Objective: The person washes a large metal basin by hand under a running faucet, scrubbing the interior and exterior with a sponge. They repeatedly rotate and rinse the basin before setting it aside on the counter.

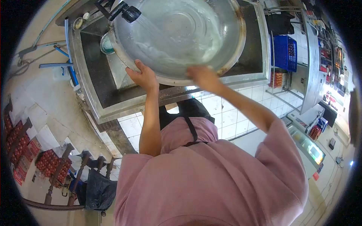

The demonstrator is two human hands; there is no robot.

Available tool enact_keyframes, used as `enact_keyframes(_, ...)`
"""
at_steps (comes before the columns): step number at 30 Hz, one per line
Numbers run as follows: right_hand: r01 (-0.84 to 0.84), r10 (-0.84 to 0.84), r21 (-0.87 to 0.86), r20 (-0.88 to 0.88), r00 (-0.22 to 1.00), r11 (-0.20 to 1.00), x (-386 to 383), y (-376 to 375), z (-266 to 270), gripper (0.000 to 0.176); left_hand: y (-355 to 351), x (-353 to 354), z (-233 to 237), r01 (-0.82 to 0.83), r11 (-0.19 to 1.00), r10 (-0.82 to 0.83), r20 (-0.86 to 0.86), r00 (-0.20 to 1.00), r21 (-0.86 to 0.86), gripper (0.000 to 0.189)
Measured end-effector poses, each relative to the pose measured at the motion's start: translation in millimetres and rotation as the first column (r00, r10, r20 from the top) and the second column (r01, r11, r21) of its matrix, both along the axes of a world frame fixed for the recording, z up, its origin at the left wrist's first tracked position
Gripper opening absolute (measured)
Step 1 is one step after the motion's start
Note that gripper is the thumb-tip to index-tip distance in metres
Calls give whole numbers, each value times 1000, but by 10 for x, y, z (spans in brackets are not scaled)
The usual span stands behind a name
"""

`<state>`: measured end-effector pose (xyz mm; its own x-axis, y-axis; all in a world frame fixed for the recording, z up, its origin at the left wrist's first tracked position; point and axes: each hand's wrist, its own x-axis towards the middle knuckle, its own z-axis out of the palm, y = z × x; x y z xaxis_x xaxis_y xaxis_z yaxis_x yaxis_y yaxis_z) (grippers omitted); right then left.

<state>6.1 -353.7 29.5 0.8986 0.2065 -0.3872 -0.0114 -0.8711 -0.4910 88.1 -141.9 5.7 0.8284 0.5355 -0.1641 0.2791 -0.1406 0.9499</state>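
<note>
A large round metal basin (171, 77) rests across the sink, with water and pale suds swirling inside. My left hand (146, 78) grips its near rim on the left side, the thumb pointing up along the edge. Over the near right part of the rim is my right hand (203, 78), smeared by motion. Its fingers are blurred, and whether they hold anything cannot be made out. From a black faucet head (131, 14) at the upper left, a spray of water runs into the basin.
The metal sink (98, 107) surrounds the basin, with a small bowl (107, 44) in its left part. Blue crates (284, 53) stand by a metal table (312, 56) at the right. Stacked egg trays (52, 165) and a black bag (98, 190) lie at the lower left.
</note>
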Motion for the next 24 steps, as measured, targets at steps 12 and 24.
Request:
enact_keyframes(12, 150, -201, 147, 447, 872, 978, -429, 130, -249, 18, -182, -57, 146, -21, 999, 23, 77, 997, -36, 34)
enact_keyframes(24, 310, -316, 67, 281, 906, 948, -506, -274, 0, 32, -48, 3, -36, 16, 990, -2, 101, 995, -143, 31)
